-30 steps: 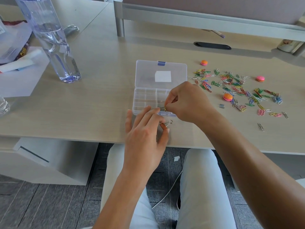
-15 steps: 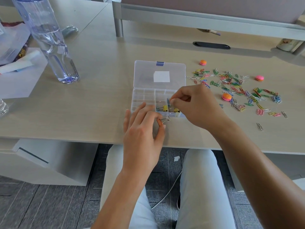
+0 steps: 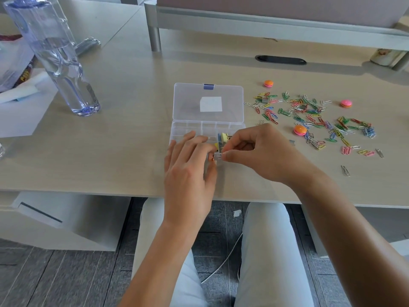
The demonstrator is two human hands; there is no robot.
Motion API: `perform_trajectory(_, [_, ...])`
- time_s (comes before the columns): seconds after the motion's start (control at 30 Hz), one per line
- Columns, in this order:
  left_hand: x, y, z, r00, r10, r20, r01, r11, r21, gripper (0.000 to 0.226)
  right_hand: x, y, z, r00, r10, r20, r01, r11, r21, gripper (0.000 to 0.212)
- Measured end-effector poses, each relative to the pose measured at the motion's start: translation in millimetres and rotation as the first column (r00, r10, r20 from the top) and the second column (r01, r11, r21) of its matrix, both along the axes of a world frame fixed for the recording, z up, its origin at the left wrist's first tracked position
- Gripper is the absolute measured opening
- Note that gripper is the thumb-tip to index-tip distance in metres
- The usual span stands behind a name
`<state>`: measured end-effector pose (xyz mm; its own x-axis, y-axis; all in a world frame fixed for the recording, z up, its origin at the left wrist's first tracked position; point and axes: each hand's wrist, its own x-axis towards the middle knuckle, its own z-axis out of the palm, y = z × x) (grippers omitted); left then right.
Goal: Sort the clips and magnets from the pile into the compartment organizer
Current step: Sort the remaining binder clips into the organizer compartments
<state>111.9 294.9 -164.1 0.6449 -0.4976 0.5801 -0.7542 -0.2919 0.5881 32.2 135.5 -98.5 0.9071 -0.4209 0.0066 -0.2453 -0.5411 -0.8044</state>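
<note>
A clear compartment organizer [image 3: 192,127] lies open mid-desk, its lid [image 3: 208,103] folded back. Yellow and blue binder clips [image 3: 223,137] sit in its near right compartments. My left hand [image 3: 190,165] is at the box's front edge and holds a small orange binder clip [image 3: 213,156] between thumb and fingers. My right hand [image 3: 259,151] pinches the metal handle of that same clip from the right. To the right lies the pile of coloured paper clips [image 3: 309,116] with round magnets: orange [image 3: 268,83], pink [image 3: 346,103] and orange [image 3: 300,130].
A clear water bottle [image 3: 59,63] stands at the left, beside papers [image 3: 20,111] and a plastic bag. Loose clips [image 3: 345,170] lie near the desk's front right. A metal shelf frame [image 3: 155,34] and a black cable slot [image 3: 280,59] are at the back.
My right hand left the organizer's compartment and came back to the clip held by my left hand, now pinching its handle. My left hand barely moved.
</note>
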Motion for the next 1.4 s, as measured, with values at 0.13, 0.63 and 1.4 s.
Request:
perform_trajectory(0.13, [0, 0, 3, 0.999, 0.022, -0.025, -0.022, 1.0, 0.013, 0.035, 4, -2, -3, 1.0, -0.012, 0.015, 0.013, 0.999, -0.033, 0.006])
perform_trajectory(0.63, [3, 8, -1, 0.987, 0.158, -0.018, -0.151, 0.968, 0.201, 0.043, 21, 4, -12, 0.996, -0.077, 0.054, 0.089, 0.959, -0.269, 0.008])
perform_trajectory(1.4, [3, 7, -3, 0.986, 0.165, 0.001, -0.161, 0.959, 0.231, 0.035, 21, 13, -10, 0.997, -0.063, 0.054, 0.078, 0.942, -0.328, 0.015])
